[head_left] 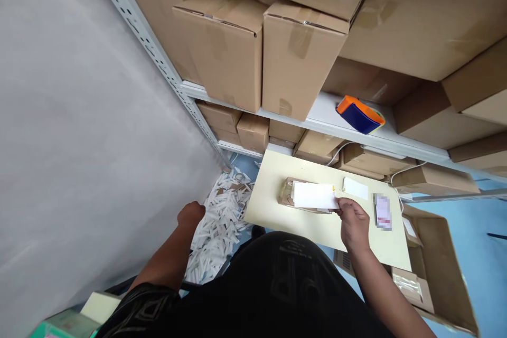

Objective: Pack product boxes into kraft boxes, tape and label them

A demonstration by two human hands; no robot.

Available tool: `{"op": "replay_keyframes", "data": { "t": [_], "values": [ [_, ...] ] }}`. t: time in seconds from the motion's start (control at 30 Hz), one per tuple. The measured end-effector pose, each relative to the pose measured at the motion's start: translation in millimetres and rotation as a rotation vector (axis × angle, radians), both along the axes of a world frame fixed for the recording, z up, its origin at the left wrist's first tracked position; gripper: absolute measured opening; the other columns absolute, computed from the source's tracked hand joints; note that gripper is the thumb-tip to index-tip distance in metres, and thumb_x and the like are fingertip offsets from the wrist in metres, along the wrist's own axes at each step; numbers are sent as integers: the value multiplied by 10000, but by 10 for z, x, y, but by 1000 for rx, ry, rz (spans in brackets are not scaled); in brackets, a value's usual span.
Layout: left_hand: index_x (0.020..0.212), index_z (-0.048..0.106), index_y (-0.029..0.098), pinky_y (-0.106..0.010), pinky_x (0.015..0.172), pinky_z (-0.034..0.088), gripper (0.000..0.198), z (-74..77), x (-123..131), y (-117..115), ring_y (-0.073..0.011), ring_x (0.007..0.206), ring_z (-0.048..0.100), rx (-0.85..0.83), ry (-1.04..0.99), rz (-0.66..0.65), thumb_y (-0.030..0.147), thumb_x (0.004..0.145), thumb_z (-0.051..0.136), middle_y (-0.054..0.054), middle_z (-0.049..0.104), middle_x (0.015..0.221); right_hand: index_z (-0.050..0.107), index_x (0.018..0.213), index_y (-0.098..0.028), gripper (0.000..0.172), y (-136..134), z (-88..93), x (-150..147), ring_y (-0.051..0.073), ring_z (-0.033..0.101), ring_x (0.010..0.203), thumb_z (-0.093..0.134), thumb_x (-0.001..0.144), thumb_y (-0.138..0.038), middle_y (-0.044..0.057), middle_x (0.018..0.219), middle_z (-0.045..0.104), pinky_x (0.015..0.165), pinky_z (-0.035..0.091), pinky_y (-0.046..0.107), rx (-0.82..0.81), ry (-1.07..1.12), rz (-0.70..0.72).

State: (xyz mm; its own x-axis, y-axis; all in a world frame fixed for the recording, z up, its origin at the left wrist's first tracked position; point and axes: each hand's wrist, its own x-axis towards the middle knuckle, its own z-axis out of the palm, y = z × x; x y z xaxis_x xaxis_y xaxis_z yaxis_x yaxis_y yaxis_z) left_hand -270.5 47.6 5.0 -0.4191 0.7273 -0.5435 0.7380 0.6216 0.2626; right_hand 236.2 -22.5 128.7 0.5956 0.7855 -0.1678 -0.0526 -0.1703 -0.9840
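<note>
My right hand (354, 222) pinches the right end of a white paper slip (315, 195) with a small yellow mark. The slip is held over a small cardboard box (285, 193) with clear tape, hiding much of it. Both are above a cream tabletop (269, 169). A stack of white slips (355, 188) lies on the table beyond my right hand. My left hand (191, 213) is closed in a fist off the table's left side, above a heap of white paper strips (214, 248) on the floor. Anything inside that fist is hidden.
A phone-like object (382, 212), partly blurred out, lies at the table's right. Shelves (253, 116) with stacked cardboard boxes (303, 58) stand behind the table. An orange and blue roll (360, 114) rests on one shelf. A large carton (439, 253) is on the right; a grey wall is left.
</note>
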Motion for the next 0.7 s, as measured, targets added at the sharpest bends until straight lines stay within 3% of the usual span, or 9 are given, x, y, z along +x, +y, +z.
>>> {"op": "replay_keyframes", "data": {
  "t": [0.1, 0.2, 0.3, 0.4, 0.47, 0.57, 0.7],
  "values": [
    [844, 666, 179, -358, 845, 520, 170, 125, 451, 108, -340, 1104, 671, 65, -123, -94, 338, 796, 630, -134, 744, 978, 753, 824, -177, 239, -2, -63, 12, 183, 646, 737, 797, 725, -390, 27, 802, 731, 704, 568, 344, -33, -39, 13],
    [981, 699, 194, -298, 740, 534, 291, 390, 1228, 108, -257, 950, 719, 132, -632, -219, 435, 869, 580, -91, 752, 1044, 755, 856, -179, 236, 17, -92, -6, 177, 654, 728, 804, 718, -364, 15, 802, 724, 731, 569, 351, -50, 13, 24],
    [983, 706, 158, -301, 620, 531, 519, 676, 2057, 33, -239, 797, 727, -69, -996, -201, 642, 888, 546, -118, 757, 985, 749, 861, -180, 239, 47, -99, -25, 177, 664, 698, 808, 709, -354, 7, 791, 712, 715, 571, 355, -53, 65, 30],
    [957, 697, 132, -288, 566, 507, 637, 850, 2649, -17, -216, 711, 714, -210, -1124, -156, 742, 866, 537, -136, 759, 933, 748, 882, -183, 261, 75, -99, 5, 184, 668, 684, 816, 696, -353, 9, 779, 715, 689, 565, 352, -27, 79, 31],
    [930, 669, 133, -276, 556, 492, 602, 892, 2864, -20, -202, 687, 706, -215, -1165, -116, 723, 853, 579, -131, 754, 897, 749, 895, -185, 266, 80, -109, 62, 184, 668, 688, 812, 704, -358, 13, 777, 722, 689, 555, 344, -4, 69, 33],
    [901, 630, 160, -269, 581, 483, 448, 895, 2988, 11, -184, 668, 689, -91, -1173, -122, 605, 849, 647, -90, 741, 836, 756, 917, -187, 270, 55, -177, 177, 190, 670, 728, 791, 732, -380, 26, 807, 739, 720, 548, 344, -24, -16, 58],
    [787, 628, 192, -295, 678, 470, 313, 865, 3032, 109, -203, 717, 685, 181, -809, -392, 465, 925, 562, -50, 714, 761, 768, 947, -199, 268, 3, -428, 303, 211, 676, 791, 721, 799, -418, 38, 865, 760, 785, 554, 366, -109, -263, 186]
  ]
}}
